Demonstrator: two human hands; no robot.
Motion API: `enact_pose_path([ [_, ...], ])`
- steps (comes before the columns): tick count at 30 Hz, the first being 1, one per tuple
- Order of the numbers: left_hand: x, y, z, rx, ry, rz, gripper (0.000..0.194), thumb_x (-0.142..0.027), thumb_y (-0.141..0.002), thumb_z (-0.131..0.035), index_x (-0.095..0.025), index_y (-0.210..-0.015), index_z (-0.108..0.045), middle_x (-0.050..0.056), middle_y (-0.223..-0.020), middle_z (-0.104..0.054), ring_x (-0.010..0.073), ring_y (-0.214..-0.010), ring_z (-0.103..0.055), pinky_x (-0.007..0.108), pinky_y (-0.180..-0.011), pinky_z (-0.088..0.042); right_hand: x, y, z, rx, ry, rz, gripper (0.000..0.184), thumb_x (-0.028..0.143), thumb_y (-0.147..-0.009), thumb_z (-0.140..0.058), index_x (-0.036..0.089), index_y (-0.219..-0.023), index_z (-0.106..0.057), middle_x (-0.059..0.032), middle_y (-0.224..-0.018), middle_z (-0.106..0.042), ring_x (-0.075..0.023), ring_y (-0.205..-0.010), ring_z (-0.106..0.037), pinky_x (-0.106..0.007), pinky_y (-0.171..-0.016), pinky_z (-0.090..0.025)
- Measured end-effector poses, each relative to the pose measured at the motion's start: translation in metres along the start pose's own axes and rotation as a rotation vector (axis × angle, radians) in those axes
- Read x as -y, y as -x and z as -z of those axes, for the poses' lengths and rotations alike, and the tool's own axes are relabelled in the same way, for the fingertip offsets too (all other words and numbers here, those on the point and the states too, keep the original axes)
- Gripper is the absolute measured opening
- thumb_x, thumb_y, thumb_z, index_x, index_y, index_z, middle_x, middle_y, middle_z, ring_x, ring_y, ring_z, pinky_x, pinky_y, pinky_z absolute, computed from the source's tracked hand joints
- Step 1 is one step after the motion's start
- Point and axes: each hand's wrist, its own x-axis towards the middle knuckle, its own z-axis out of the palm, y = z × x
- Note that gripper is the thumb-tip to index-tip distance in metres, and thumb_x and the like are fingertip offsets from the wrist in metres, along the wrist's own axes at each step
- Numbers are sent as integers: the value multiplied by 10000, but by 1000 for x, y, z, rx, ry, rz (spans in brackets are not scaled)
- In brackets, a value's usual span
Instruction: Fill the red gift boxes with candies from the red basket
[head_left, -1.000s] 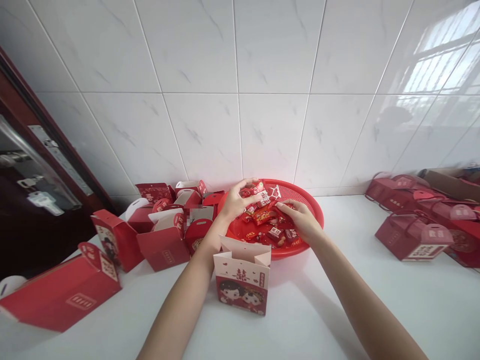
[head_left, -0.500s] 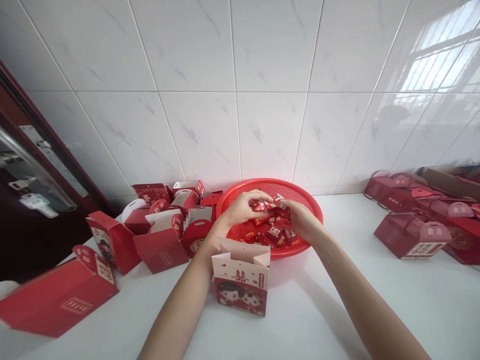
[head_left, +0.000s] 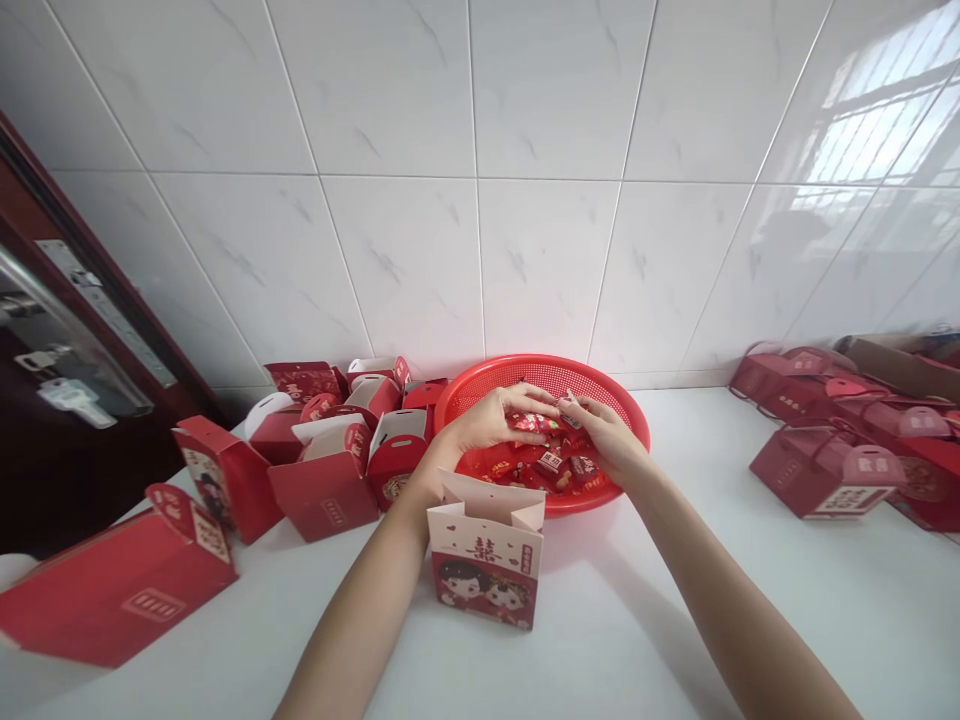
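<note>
Over a red plastic basket (head_left: 634, 415), both of my hands work close together. My left hand (head_left: 499, 418) is closed around red wrapped candies (head_left: 534, 424). My right hand (head_left: 606, 432) pinches a small wrapped candy (head_left: 571, 410) beside it. Below them in the basket lie several more red-wrapped sweets (head_left: 551, 463). In front of the basket, between my forearms, an open-topped gift box (head_left: 486, 570) stands upright, cream above and red below, with two cartoon figures on its front. Its inside bottom is hidden.
Several red gift boxes (head_left: 322, 490) crowd the left of the white table (head_left: 615, 640), one lying nearest (head_left: 120, 600). More boxes (head_left: 825, 470) stand at the right. A tiled wall (head_left: 547, 270) rises behind, and a dark door with keys (head_left: 75, 400) is at far left.
My hands shift slightly within the basket, the right hand's fingers now pinching a candy nearer the left hand. The view has moved a little; the boxes stay put.
</note>
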Motion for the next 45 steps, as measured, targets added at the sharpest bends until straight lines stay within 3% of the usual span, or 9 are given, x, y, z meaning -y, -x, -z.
enact_pose_path([
  [3, -2, -1, -2, -62, 73, 39, 309, -381, -803, -794, -283, -1096, -795, 83, -1289, -692, 283, -1220, -624, 420, -1022, -524, 0, 0, 0, 14, -9, 11, 208, 364, -765, -828, 215, -817, -693, -25, -792, -747, -203, -724, -719, -291, -646, -594],
  [7, -3, -4, -4, -273, 190, 160, 359, -461, -810, -768, -270, -1114, -774, 53, -1186, -741, 260, -1120, -668, 400, -996, -541, 0, 0, -1, 9, -66, 13, 207, 345, -755, -823, 219, -847, -687, -48, -842, -778, -241, -783, -743, -327, -676, -612],
  [10, -4, -4, -2, -348, 227, 257, 352, -477, -800, -769, -258, -1075, -777, 41, -1053, -766, 228, -932, -694, 357, -861, -571, 1, -1, 0, 10, -98, 26, 254, 356, -726, -849, 225, -870, -687, -49, -853, -784, -250, -789, -747, -338, -674, -613],
  [17, -17, -2, 3, -278, 369, 358, 392, -467, -774, -797, -239, -1092, -776, 35, -986, -759, 185, -828, -663, 282, -699, -532, 0, -2, 2, 18, -79, 94, 365, 414, -639, -909, 191, -860, -723, -64, -829, -778, -208, -671, -706, -326, -642, -587],
  [27, -29, 2, 15, -280, 508, 285, 421, -489, -786, -740, -185, -1072, -794, 53, -886, -726, 123, -659, -526, 265, -613, -453, 30, 10, 12, -38, -88, 255, 413, 421, -582, -937, 212, -836, -688, 4, -770, -741, -134, -580, -655, -248, -548, -543],
  [35, -54, 18, 33, -342, 461, 214, 413, -275, -677, -821, -223, -1083, -772, 59, -1126, -742, 191, -932, -651, 310, -829, -521, 55, 29, 17, 26, -24, 326, 408, 436, -602, -935, 221, -845, -687, 13, -751, -706, -131, -577, -654, -244, -549, -551],
  [39, -66, 28, 38, -372, 264, 158, 313, -278, -707, -801, -218, -1013, -783, 58, -1179, -719, 240, -1077, -643, 333, -904, -521, 59, 36, 16, 52, 25, 348, 372, 434, -634, -922, 213, -841, -706, 1, -736, -705, -130, -588, -652, -234, -554, -552],
  [42, -73, 33, 41, -366, 135, 230, 273, -286, -724, -756, -210, -986, -774, 50, -1100, -716, 189, -867, -651, 308, -750, -537, 61, 39, 15, 67, 56, 355, 383, 446, -630, -921, 204, -837, -707, 5, -696, -689, -129, -581, -644, -236, -558, -552],
  [45, -70, 34, 43, -340, 134, 344, 252, -250, -690, -704, -202, -936, -733, 5, -850, -678, 115, -616, -560, 256, -577, -487, 62, 39, 17, 87, 100, 328, 398, 458, -636, -915, 198, -855, -708, 2, -692, -692, -122, -576, -642, -223, -554, -542],
])
